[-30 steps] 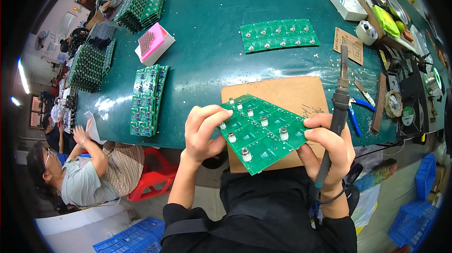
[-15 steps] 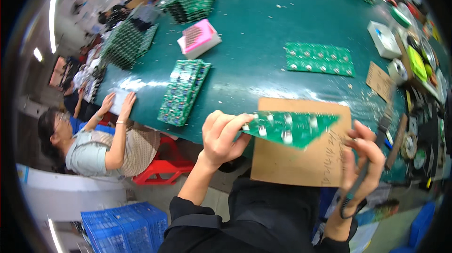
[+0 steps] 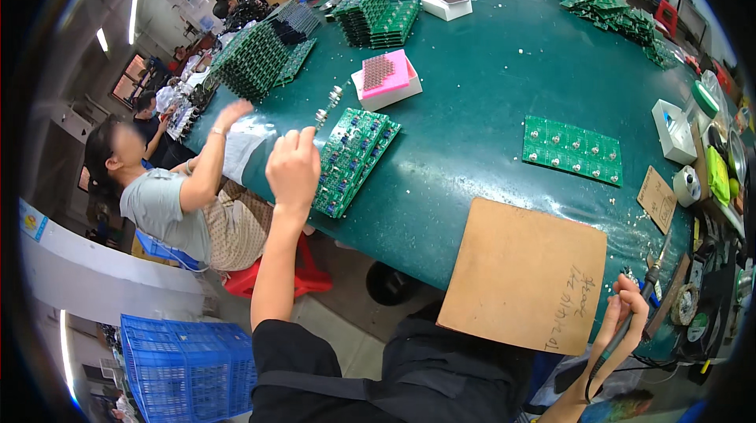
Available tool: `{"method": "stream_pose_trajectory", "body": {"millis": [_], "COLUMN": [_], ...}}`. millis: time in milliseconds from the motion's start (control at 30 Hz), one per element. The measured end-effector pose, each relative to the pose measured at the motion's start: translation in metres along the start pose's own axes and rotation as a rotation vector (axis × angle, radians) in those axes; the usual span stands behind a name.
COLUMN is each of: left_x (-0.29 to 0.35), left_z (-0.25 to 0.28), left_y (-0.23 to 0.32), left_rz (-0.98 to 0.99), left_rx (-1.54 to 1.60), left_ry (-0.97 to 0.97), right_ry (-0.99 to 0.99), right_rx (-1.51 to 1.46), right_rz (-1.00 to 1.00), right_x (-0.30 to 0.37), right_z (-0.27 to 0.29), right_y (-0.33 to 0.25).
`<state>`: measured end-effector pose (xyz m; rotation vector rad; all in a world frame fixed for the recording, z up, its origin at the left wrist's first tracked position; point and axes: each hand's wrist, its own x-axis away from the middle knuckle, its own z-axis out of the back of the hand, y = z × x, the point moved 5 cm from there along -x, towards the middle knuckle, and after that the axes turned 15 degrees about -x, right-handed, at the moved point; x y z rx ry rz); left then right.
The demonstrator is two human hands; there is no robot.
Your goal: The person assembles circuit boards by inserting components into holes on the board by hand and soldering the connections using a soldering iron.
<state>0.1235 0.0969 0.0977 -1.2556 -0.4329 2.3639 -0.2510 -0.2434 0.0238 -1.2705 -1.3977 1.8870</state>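
Observation:
My left hand (image 3: pixel 293 171) is raised over the table's left side, fingers closed on a green circuit board seen nearly edge-on. Its silver round components (image 3: pixel 328 105) stick out past my fingers. Just right of that hand lies a stack of populated circuit boards (image 3: pixel 358 157). On the right, my right hand (image 3: pixel 624 317) is closed around a soldering iron (image 3: pixel 650 280), its tip pointing away from me and its cable running down by the wrist. Between my hands, at the table's front edge, lies a brown cardboard sheet (image 3: pixel 516 273) with handwriting on it.
A board with silver parts (image 3: pixel 572 150) lies beyond the cardboard. A pink block on a white box (image 3: pixel 387 80) and board stacks (image 3: pixel 250 59) stand farther off. A co-worker (image 3: pixel 169 194) sits at the left, one arm raised. Tools and a solder reel (image 3: pixel 687 303) crowd the right edge.
My left hand has carried the circuit board from above the cardboard leftward and away, turning it edge-on. The soldering iron stays in my right hand. The co-worker's arm has lifted; the view has shifted.

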Motion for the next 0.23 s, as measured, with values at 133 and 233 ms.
{"method": "stream_pose_trajectory", "body": {"millis": [133,233], "left_x": [0.014,0.029], "left_z": [-0.037,-0.049], "left_y": [0.031,0.047], "left_rz": [-0.033,-0.040], "left_rx": [-0.034,-0.006], "left_ry": [-0.082,-0.152], "right_ry": [-0.039,-0.118], "right_rx": [0.094,0.220], "right_rz": [0.067,0.086], "right_x": [0.004,0.011], "right_z": [0.000,0.006], "right_y": [0.002,0.004]}}
